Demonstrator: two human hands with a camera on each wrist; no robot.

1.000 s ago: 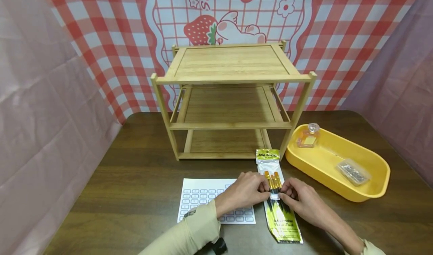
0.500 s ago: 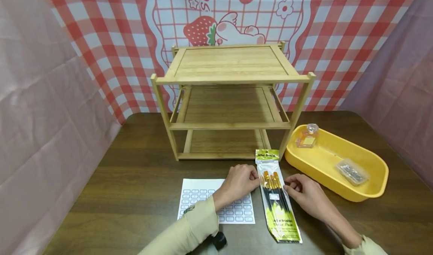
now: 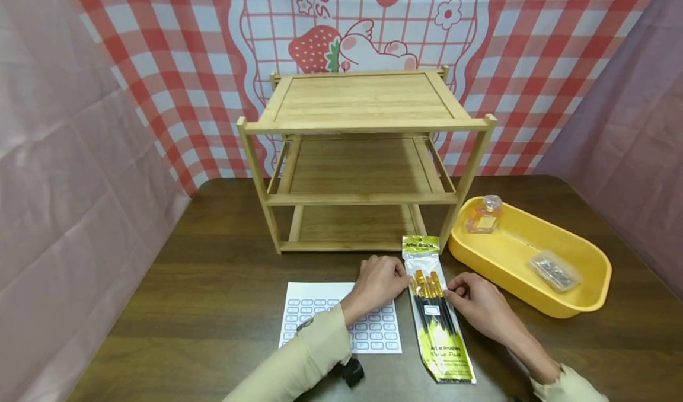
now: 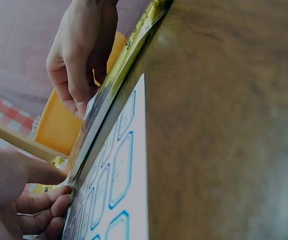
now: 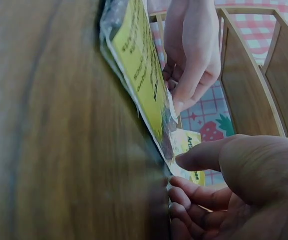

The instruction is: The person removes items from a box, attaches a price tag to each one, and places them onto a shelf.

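Observation:
A clear pack of paintbrushes [image 3: 440, 341], with yellow printed ends and a small white label [image 3: 431, 310] across its handles, lies on the table. My left hand [image 3: 380, 283] pinches its left edge between thumb and curled fingers, as the left wrist view [image 4: 14, 195] shows. At the opposite edge, my right hand [image 3: 482, 307] pinches the pack with thumb above and fingers below, seen close in the right wrist view [image 5: 253, 180]. A white sheet of blue-framed labels [image 3: 373, 334] lies partly under my left forearm.
Just behind the pack stands a three-tier wooden shelf [image 3: 363, 199]. To the right, a yellow tray [image 3: 533, 288] holds a pink perfume bottle [image 3: 484, 217] and a clear box of small metal pieces [image 3: 555, 270]. Curtains hang at both sides and behind.
Both hands have left the white label in the middle of the pack and moved apart to its two side edges. The label stays on the pack, uncovered. The pack barely shifts.

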